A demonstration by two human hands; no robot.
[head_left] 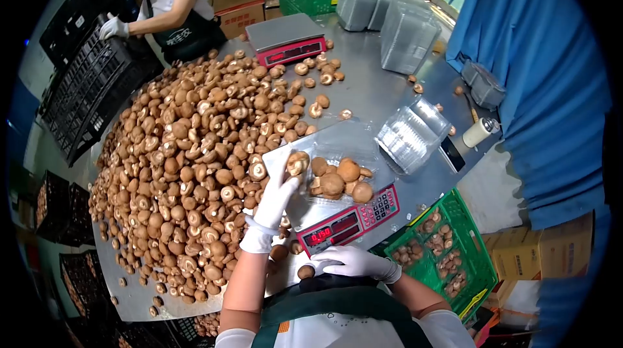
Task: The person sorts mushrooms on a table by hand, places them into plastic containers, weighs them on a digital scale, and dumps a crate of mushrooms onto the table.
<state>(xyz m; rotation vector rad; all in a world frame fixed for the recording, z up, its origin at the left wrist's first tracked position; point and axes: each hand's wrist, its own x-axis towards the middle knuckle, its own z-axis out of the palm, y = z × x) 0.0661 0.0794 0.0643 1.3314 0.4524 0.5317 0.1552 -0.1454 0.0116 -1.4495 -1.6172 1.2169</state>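
Note:
My left hand (278, 195), in a white glove, is closed on a brown mushroom (298, 163) beside a clear plastic tray (318, 201). Several mushrooms (333, 184) lie in that tray, which rests on the plate of a red scale (350, 221) with a lit display. My right hand (355, 262), also gloved, lies flat with fingers stretched out, in front of the scale and near my apron. A single mushroom (305, 272) sits just left of its fingertips. The large heap of mushrooms (188, 173) spreads to the left of my left hand.
Stacked clear trays (410, 135) stand right of the scale, with more stacks (409, 35) behind. A green crate (477, 244) holds filled packs at the lower right. A second scale (285, 31) is farther back. Another person (175, 7) handles a black crate (91, 88).

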